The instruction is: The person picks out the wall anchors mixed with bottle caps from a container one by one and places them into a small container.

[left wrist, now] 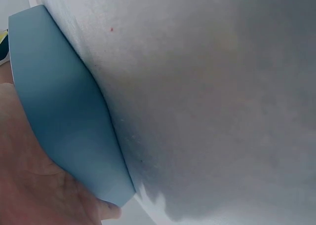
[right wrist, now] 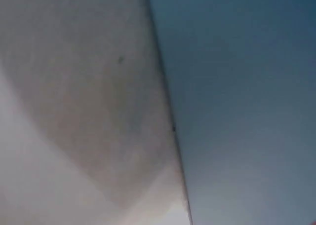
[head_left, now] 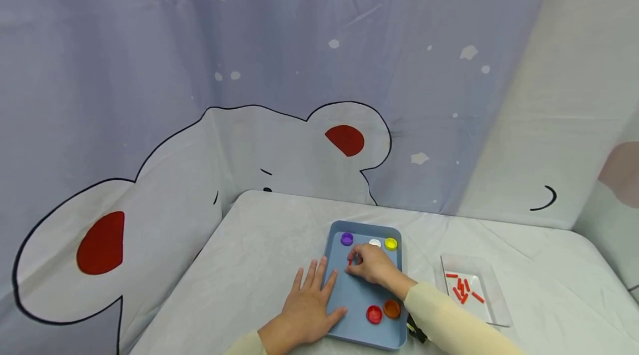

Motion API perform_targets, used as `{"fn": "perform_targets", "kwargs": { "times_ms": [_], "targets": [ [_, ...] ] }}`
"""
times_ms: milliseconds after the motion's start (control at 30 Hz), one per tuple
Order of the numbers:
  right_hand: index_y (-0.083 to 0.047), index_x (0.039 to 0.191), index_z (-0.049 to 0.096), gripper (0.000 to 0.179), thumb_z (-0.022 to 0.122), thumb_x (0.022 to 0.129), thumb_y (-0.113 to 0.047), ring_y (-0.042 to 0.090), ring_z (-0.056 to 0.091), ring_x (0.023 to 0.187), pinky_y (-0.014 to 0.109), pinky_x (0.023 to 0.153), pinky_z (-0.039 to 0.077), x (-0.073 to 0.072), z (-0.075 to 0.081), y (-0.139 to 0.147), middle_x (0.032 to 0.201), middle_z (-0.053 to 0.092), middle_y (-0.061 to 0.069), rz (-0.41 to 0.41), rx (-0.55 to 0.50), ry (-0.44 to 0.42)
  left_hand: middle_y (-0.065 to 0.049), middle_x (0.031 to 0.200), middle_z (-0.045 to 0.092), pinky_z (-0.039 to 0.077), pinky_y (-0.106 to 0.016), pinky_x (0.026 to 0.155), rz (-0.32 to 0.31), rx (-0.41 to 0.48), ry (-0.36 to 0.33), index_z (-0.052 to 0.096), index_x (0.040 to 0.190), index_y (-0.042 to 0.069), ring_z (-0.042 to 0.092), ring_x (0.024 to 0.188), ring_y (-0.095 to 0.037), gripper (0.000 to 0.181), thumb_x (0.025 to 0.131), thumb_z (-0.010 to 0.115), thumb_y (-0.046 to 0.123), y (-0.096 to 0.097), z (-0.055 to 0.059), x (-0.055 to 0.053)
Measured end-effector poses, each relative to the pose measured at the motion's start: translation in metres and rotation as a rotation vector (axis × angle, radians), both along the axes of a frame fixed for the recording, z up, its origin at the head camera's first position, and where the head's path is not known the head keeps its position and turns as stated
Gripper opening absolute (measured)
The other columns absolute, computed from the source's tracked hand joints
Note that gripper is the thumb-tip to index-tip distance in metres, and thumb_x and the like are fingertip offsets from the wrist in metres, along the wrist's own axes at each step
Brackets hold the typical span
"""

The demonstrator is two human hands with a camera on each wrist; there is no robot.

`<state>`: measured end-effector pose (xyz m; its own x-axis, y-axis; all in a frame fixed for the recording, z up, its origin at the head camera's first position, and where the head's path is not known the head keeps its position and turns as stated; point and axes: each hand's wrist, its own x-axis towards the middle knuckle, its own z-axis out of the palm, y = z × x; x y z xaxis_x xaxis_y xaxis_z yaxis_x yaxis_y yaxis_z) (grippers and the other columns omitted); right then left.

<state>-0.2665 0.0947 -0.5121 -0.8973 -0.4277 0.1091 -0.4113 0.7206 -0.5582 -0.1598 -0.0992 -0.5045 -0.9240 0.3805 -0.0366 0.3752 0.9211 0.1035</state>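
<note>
A blue tray [head_left: 349,294] lies on the white-covered table. Over its upper middle, my right hand [head_left: 374,266] pinches a small red stick [head_left: 350,262] between thumb and fingers. My left hand [head_left: 308,310] rests with spread, straight fingers against the tray's left edge; the left wrist view shows its palm beside the blue outer wall [left wrist: 69,106]. Purple [head_left: 346,239], white [head_left: 375,242] and yellow [head_left: 391,244] round caps sit at the far end, the white one partly hidden by the right hand. Red [head_left: 374,314] and orange [head_left: 391,309] caps sit at the near end.
Right of the tray stands a clear plastic box [head_left: 501,302] with several red sticks [head_left: 461,287] inside. A dark object [head_left: 416,330] shows partly under the right sleeve. Behind the table hangs a printed curtain [head_left: 299,39].
</note>
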Motion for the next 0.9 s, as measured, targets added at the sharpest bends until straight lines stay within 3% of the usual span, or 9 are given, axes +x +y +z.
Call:
{"fn": "perform_targets", "kwargs": {
  "times_ms": [367,733,900],
  "targets": [
    [-0.011,0.087,0.074,0.015,0.086,0.079,-0.015,0.003,0.046,0.052,0.020,0.049,0.036,0.004,0.010,0.009,0.059,0.054,-0.009,0.067,-0.128,-0.052,-0.017,0.168,0.016,0.015,-0.062,0.119,-0.005,0.010,-0.009,0.038,0.157,0.014,0.017,0.154,-0.039,0.080,0.098,0.043,0.067,0.000,-0.004,-0.003],
    [-0.009,0.099,0.076,0.020,0.085,0.083,-0.017,0.006,0.054,0.063,0.022,0.057,0.047,0.011,0.025,0.026,0.072,0.062,-0.006,0.067,-0.278,-0.083,-0.016,0.168,0.017,0.017,-0.062,0.119,0.006,0.014,-0.052,0.038,0.158,0.015,0.017,0.154,-0.039,0.080,0.097,0.045,0.067,0.001,0.001,0.001],
    [-0.010,0.103,0.077,0.023,0.085,0.083,-0.020,0.007,0.057,0.065,0.023,0.057,0.048,0.015,0.038,0.038,0.076,0.065,-0.007,0.041,-0.318,-0.071,-0.015,0.169,0.015,0.015,-0.062,0.120,0.011,0.013,-0.057,0.038,0.158,0.015,0.015,0.154,-0.038,0.080,0.097,0.046,0.067,0.001,0.000,-0.003]
  ]
}}
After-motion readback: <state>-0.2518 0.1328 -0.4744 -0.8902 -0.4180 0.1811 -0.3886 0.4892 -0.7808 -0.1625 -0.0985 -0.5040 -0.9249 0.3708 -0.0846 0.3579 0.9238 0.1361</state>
